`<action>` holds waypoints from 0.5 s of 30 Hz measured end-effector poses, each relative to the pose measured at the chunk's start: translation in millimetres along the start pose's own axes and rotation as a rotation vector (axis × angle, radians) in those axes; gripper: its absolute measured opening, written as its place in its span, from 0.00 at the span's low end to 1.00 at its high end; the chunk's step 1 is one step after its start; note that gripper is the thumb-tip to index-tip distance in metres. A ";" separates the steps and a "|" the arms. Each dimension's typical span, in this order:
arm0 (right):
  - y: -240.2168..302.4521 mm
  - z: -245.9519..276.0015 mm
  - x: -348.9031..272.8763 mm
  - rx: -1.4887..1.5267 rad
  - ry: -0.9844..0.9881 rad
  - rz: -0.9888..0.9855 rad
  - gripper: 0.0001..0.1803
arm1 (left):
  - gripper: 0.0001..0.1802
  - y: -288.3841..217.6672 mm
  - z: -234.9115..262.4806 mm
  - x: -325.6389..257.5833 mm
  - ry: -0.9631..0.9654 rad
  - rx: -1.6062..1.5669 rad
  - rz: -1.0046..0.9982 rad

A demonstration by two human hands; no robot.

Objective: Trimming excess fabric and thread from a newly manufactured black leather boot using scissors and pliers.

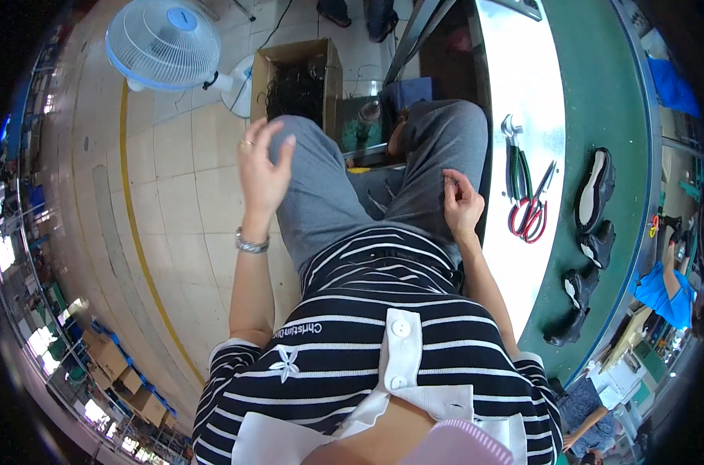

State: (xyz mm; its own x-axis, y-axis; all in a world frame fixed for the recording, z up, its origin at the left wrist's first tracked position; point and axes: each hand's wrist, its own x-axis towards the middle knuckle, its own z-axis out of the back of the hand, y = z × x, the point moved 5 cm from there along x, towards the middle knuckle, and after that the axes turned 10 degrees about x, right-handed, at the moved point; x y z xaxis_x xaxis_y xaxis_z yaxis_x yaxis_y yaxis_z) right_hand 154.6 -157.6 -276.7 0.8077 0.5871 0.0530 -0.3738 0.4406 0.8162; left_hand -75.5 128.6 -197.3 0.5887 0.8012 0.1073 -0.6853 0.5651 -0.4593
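Loosely spread and empty, the left hand point(262, 172) hung near the left knee point(307, 147), while the right hand point(463, 206) curled by the right thigh point(439, 147), its contents impossible to tell, and red-handled scissors point(533, 204) lay beside a green-handled tool point(514, 159) on the white bench point(524, 85) rightward.

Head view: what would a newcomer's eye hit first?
Probably the black-and-white striped shirt, filling the lower middle. Next, the pale blue fan at upper left. Then the red-handled scissors on the bright bench, to the right of the right hand.
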 end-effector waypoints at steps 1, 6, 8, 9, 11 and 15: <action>-0.2 -0.6 1.6 0.005 0.007 -0.005 0.07 | 0.17 17.7 -26.9 -22.4 -0.041 0.170 -0.026; 2.3 -2.7 5.5 0.016 0.050 -0.019 0.07 | 0.19 45.3 -97.9 -83.2 -0.124 0.371 -0.019; -0.5 -4.3 5.0 0.000 0.074 -0.034 0.07 | 0.21 54.2 -99.1 -69.9 -0.145 0.171 0.049; -2.5 -3.3 4.2 -0.011 0.078 -0.045 0.07 | 0.20 52.5 -101.1 -63.9 -0.136 0.186 0.060; -3.6 -5.9 6.2 -0.019 0.090 -0.050 0.07 | 0.20 51.4 -103.9 -59.9 -0.134 0.202 0.062; -5.9 -5.1 4.4 -0.007 0.072 -0.042 0.08 | 0.18 50.8 -103.3 -63.3 -0.147 0.219 0.030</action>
State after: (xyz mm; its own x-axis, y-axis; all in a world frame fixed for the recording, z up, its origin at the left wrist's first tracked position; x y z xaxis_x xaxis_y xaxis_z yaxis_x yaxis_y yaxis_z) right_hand 158.0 -154.2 -284.2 0.7879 0.6154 -0.0226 -0.3442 0.4705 0.8125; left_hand -103.3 86.3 -318.5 0.5091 0.8292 0.2308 -0.7873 0.5570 -0.2644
